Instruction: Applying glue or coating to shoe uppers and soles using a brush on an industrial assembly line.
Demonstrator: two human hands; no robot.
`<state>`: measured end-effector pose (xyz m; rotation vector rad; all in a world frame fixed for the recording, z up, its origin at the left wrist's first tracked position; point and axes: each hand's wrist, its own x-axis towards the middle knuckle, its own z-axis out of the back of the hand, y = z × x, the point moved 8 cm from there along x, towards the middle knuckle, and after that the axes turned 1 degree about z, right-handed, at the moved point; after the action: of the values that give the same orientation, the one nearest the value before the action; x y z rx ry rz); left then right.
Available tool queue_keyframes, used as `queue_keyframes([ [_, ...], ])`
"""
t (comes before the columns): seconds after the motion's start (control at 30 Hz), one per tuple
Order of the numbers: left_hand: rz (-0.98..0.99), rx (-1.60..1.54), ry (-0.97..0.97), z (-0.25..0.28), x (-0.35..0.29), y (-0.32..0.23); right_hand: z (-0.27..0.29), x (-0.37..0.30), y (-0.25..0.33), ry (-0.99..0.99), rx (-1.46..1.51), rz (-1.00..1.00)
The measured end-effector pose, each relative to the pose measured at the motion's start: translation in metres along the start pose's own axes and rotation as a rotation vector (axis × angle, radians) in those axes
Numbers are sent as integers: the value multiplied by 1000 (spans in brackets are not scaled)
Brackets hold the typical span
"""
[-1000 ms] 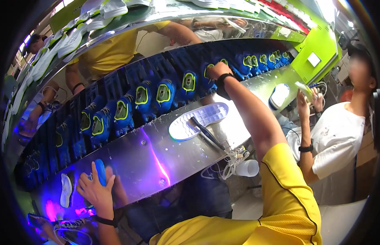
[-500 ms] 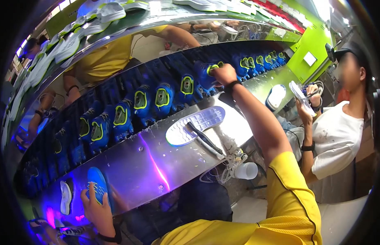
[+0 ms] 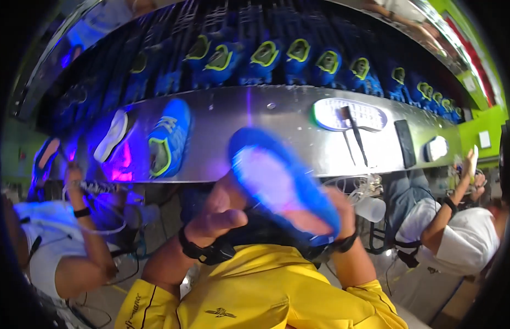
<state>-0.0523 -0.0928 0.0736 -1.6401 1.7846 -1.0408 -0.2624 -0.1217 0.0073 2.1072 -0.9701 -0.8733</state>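
A blue shoe upper (image 3: 282,186), smeared by motion, is tilted in front of my chest with its pale underside toward me. My right hand (image 3: 344,211) grips it at the pinkish end, fingers mostly behind it. By the other end is my left hand (image 3: 214,211), thumb stretched out apart from the shoe; its remaining fingers are blurred and partly behind the upper, so I cannot tell whether they grip. On the metal bench (image 3: 222,148), a laced blue shoe (image 3: 171,131) stands beside a white sole (image 3: 111,138) at the left. A black-handled brush (image 3: 355,134) lies across another white sole (image 3: 326,114).
Several blue shoes (image 3: 265,55) with lime collars line the dark conveyor (image 3: 173,33) behind the bench. A dark bar (image 3: 404,143) and another pale sole (image 3: 436,148) lie at right. A white cup (image 3: 370,209) hangs by the bench edge. Co-workers sit on both sides.
My right hand has come back from the shoe row with a blue upper, now before my chest. My left hand has let go of the laced shoe and moved right. The view has turned.
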Motion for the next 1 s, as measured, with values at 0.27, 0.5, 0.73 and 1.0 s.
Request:
queue_keyframes([
  [0.27, -300, 352, -664, 74, -68, -75, 3, 12, 67, -642, -1377, 917],
  [0.5, -674, 1102, -807, 75, -45, -100, 95, 74, 95, -744, -1662, 430],
  [0.73, -514, 1498, -635, 62, -49, -79, 27, 36, 94, -501, -1043, 511],
  [1.0, -406, 1665, -436, 53, -83, -74, -76, 51, -14, -96, -580, -50],
])
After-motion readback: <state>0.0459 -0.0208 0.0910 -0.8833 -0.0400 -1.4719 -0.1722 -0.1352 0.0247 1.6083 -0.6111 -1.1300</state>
